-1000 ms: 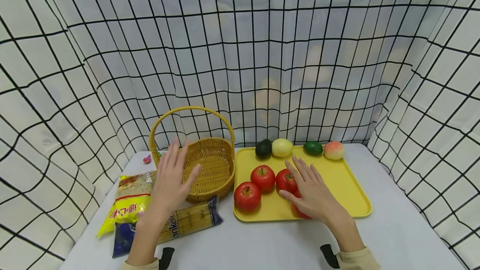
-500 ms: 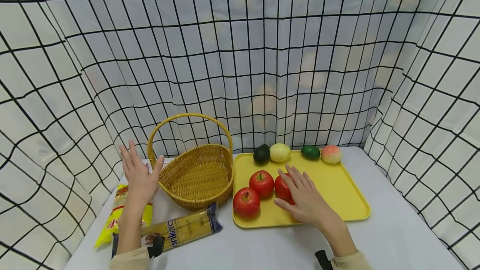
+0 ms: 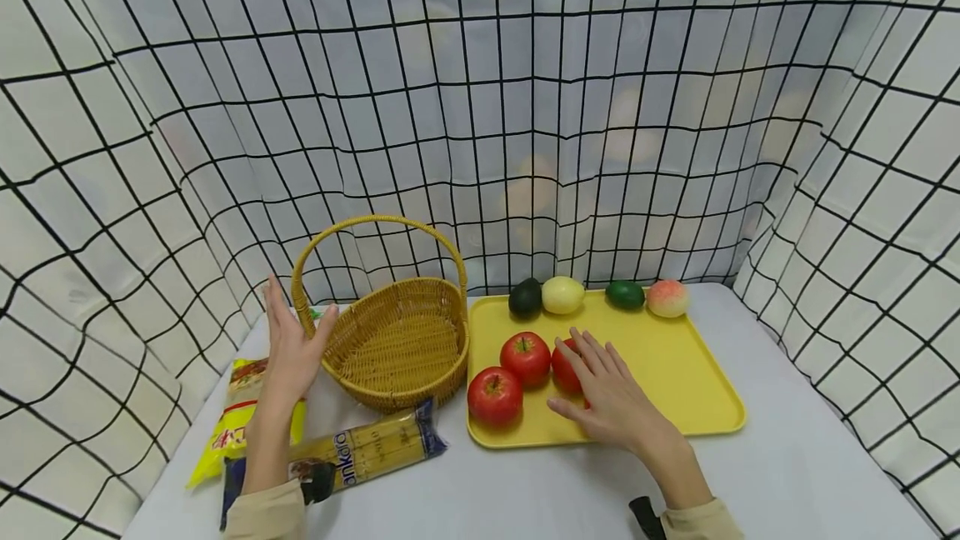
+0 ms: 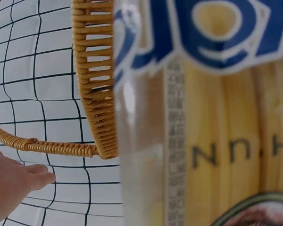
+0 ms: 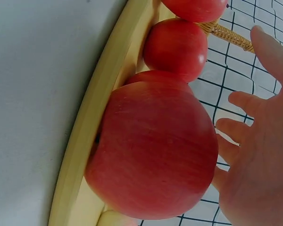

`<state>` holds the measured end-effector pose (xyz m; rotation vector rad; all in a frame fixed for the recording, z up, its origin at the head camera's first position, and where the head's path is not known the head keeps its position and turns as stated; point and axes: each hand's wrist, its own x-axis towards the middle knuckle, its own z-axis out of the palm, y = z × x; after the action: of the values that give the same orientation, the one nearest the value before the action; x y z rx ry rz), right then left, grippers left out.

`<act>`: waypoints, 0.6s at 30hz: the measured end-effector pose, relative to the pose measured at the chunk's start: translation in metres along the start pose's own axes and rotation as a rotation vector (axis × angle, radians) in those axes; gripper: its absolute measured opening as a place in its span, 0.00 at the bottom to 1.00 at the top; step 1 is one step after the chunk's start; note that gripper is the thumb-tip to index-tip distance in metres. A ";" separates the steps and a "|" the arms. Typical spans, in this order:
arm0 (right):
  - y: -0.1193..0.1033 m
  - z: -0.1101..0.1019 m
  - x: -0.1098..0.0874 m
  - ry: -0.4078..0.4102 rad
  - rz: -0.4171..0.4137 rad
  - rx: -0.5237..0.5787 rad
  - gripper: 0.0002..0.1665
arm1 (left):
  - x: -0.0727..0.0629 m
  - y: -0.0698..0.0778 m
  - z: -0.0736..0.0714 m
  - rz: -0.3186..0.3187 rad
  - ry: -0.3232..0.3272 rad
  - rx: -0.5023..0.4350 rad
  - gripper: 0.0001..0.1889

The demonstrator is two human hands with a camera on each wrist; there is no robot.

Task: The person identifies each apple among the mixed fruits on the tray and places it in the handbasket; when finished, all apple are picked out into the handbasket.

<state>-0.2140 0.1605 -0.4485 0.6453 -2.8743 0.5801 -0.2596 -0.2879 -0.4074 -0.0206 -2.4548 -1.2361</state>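
Observation:
My left hand (image 3: 291, 357) is raised beside the left side of the wicker basket (image 3: 401, 340), fingers straight and thumb spread, holding nothing. It overlaps the yellow snack bag (image 3: 240, 423) in the head view. Under that wrist lies a clear and blue pack of pasta (image 3: 382, 448), which fills much of the left wrist view. My right hand (image 3: 611, 402) hovers over the front of the yellow tray (image 3: 675, 373), fingers spread, with nothing in its grasp. A red apple (image 3: 567, 367) shows partly behind its fingers; a large apple (image 5: 151, 150) is close by the palm in the right wrist view.
Two more red apples, one at the tray's front left (image 3: 495, 397) and one behind it (image 3: 526, 358), sit together. Along the back are a dark avocado (image 3: 526, 298), a lemon (image 3: 562, 295), a green fruit (image 3: 625, 295) and a peach (image 3: 667, 299). Netted white walls (image 3: 495, 148) surround the table.
My left hand has moved left, from in front of the basket to beside it, and turned more edge-on. My right hand has shifted slightly left over the apples.

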 end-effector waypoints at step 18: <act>0.002 0.006 -0.006 -0.059 0.020 -0.033 0.50 | 0.002 -0.002 0.008 0.036 -0.053 -0.031 0.52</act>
<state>-0.2093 0.1620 -0.4556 0.6398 -2.9420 0.5239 -0.2646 -0.2833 -0.4126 -0.1061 -2.4686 -1.2739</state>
